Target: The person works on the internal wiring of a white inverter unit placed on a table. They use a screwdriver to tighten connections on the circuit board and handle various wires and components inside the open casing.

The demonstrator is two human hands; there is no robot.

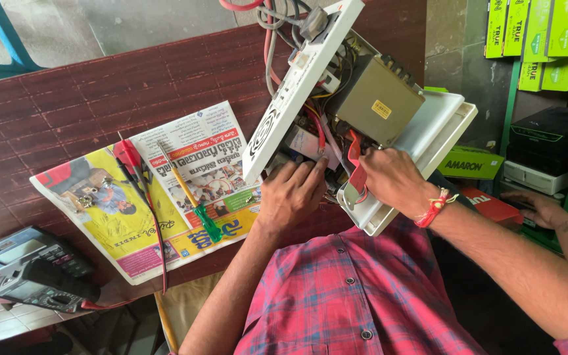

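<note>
In the head view I am looking down at an opened white plastic electrical unit (422,131), tilted up at the right near edge of the dark red-brown wooden surface (67,105), its white vented front panel (297,85) swung away so the grey metal transformer box (376,98) and the coloured wiring (323,131) are showing. My left hand (290,194) is reaching into the wiring with loosely curled fingers; I cannot tell whether its grip is clenched on anything. My right hand (392,177) is pinching a red wire (356,164) in its grip beside the casing rim. I judge the work to be mid-way: the cover is off, the inside is exposed, nothing is reassembled. To the left, a green-handled screwdriver (192,197) and red and black probe leads (136,171) are lying on a spread newspaper (119,204), with a dark multimeter (34,269) at the near left edge. The unit is overhanging the near edge, leaving little room; the far left of the surface is open.
</note>
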